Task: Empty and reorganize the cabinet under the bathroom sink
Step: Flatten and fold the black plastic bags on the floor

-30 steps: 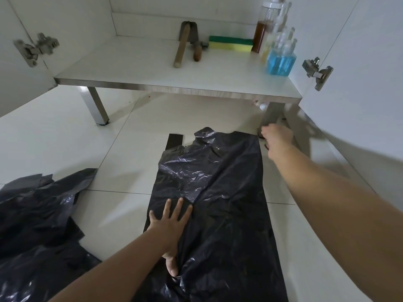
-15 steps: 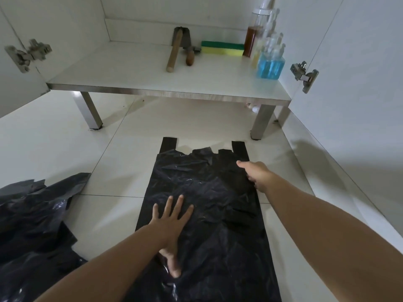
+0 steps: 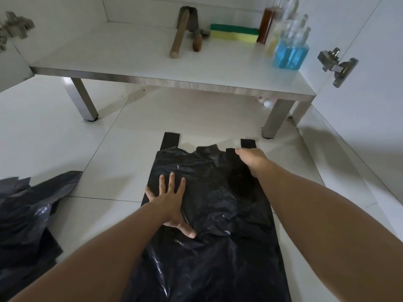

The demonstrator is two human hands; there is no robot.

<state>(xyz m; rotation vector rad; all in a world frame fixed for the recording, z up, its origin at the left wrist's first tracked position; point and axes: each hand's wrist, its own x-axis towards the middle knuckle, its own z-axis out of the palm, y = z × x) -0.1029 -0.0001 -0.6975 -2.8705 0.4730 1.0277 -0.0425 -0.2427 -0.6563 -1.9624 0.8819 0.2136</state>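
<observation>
A black plastic bag point(image 3: 218, 205) lies flat on the white tiled floor in front of the open cabinet, its two handles pointing toward the cabinet. My left hand point(image 3: 171, 200) presses flat on the bag's left middle, fingers spread. My right hand point(image 3: 254, 161) rests palm down on the bag's upper right corner, beside the right handle. Inside, the cabinet shelf point(image 3: 135, 59) carries two wooden-handled tools point(image 3: 181, 33), a green and yellow sponge point(image 3: 234, 32), a brown bottle point(image 3: 267, 25) and clear bottles of blue liquid point(image 3: 291, 53).
More black plastic bags point(image 3: 26, 223) lie crumpled on the floor at the left. The shelf stands on metal legs point(image 3: 84, 101). A white cabinet door point(image 3: 370, 94) with a hinge point(image 3: 337, 65) stands open at the right. A small object point(image 3: 267, 103) lies under the shelf.
My right hand pulled back from the shelf's right leg onto the bag's upper right corner. The raised, crumpled top of the bag now lies flat. My left hand stayed pressed down.
</observation>
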